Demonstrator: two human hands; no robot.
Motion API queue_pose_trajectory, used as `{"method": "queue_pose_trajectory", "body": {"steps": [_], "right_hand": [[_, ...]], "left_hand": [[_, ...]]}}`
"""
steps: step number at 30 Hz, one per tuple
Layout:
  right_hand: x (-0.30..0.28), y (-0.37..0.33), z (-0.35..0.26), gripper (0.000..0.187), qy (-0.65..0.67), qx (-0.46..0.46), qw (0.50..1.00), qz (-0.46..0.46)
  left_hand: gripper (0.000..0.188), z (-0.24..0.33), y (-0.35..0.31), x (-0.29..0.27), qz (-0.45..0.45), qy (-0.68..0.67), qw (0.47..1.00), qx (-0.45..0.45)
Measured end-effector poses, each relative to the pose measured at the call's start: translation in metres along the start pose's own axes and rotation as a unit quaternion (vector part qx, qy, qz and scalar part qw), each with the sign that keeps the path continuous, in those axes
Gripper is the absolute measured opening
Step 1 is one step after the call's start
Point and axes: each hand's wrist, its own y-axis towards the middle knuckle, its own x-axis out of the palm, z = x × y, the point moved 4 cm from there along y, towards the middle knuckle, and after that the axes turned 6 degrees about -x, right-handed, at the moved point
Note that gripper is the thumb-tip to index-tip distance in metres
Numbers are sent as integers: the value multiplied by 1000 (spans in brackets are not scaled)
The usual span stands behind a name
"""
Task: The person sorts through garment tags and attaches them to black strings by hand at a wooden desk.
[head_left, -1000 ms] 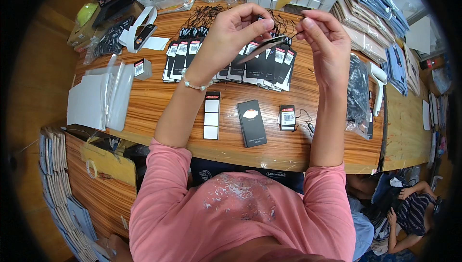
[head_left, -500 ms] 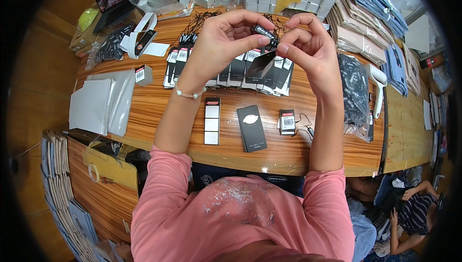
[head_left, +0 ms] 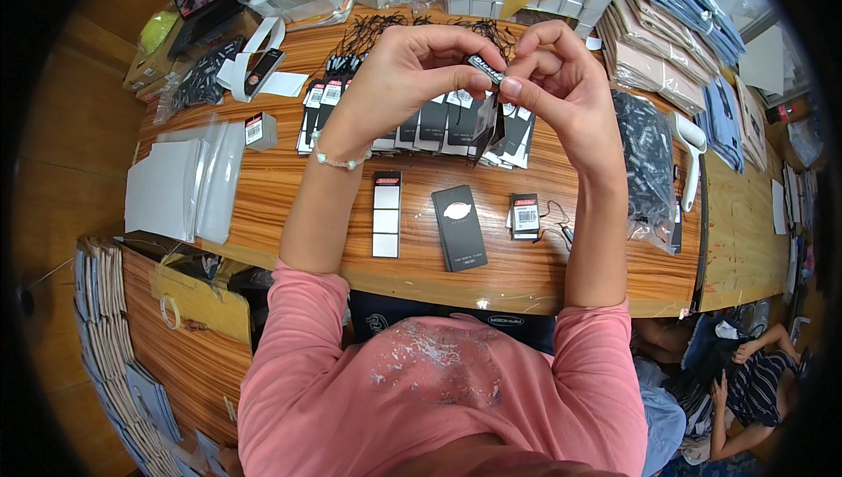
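Note:
My left hand (head_left: 431, 60) pinches a small black plastic string seal (head_left: 483, 68) with white lettering. Right beside it, my right hand (head_left: 561, 82) is closed, thumb against fingers, at the top of a few dark hang tags (head_left: 488, 129). These dangle below the fingertips, seen nearly edge-on. Whether the right fingers grip the cord or the tags' top edge is hidden. Behind and under my hands lie rows of finished-looking black tags (head_left: 430, 126) with white barcode labels and black cords. Nearer me are a white-panelled tag strip (head_left: 387, 214), a stack of black tags (head_left: 460, 228) and a small barcode tag pile (head_left: 524, 216).
To the right lie a plastic bag of black seals (head_left: 647, 170) and a white-handled roller (head_left: 689, 161). Folded garments (head_left: 653, 65) are stacked at the back right. Clear sleeves and white sheets (head_left: 167, 188) lie left, near a small tag block (head_left: 261, 131). Another person (head_left: 754, 380) sits lower right.
The hanging tags have swung from a slant to nearly upright, edge-on. My fingertips have drawn closer together, and the seal has tilted and moved slightly down.

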Motion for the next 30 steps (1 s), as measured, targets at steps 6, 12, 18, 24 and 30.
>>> {"method": "queue_pose_trajectory", "body": {"steps": [6,12,18,24,30], "right_hand": [[-1,3,2,24,-47,-87,995,-9],[1,0,-2,17,-72,-66,995,-6],[0,-1,-3,15,-103,-37,994,1],[-1,0,-1,16,-122,-35,992,19],[-6,3,-6,18,-46,-41,995,77]], "left_hand": [[14,2,-2,-1,-9,-29,1000,1],[14,2,-3,2,-24,-44,999,6],[15,1,-3,5,-51,-63,997,-2],[15,1,-2,3,-47,-49,998,5],[17,4,-2,-6,-20,-43,999,24]]}}
